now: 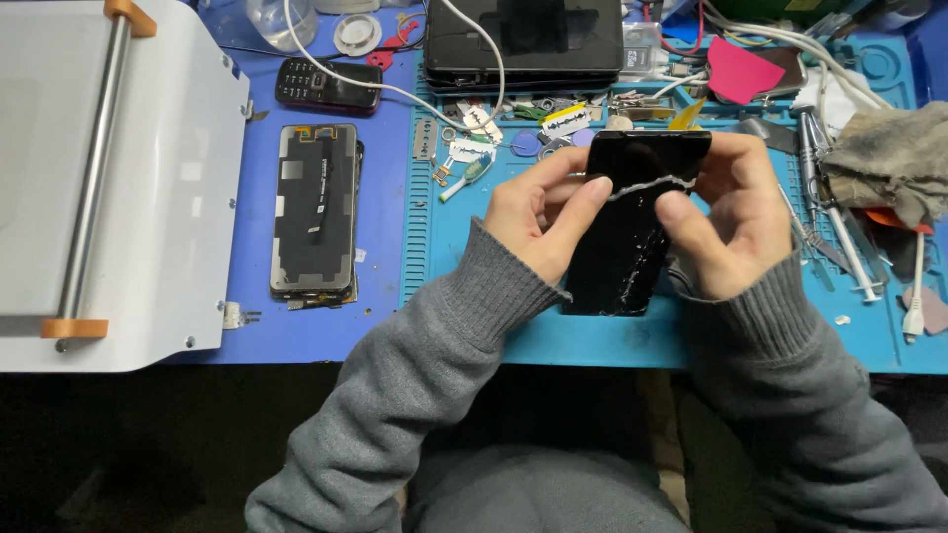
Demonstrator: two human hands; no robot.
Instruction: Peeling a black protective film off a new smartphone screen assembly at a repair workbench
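While the black phone screen panel (632,222) was held tilted above the teal repair mat (592,341), its lower edge just over the mat's near border, both hands were clamped on its upper half. The left hand (538,212) gripped the panel's left edge, thumb pressed flat on the glass. The right hand (726,212) closed on the panel's right edge, thumb also on the face. Between the two thumbs a thin whitish strand of adhesive (647,185) ran across the glass, and pale smears marked the lower part of the panel. Left of the mat, on the blue surface, another phone display assembly (314,212) lay face down, with a small black keypad phone (326,86) beyond it. Further left of the mat stood a white machine (178,197) with orange fittings. On the mat's far side lay small tools and a razor blade (565,120); at its right end sat a grey rag (889,158).
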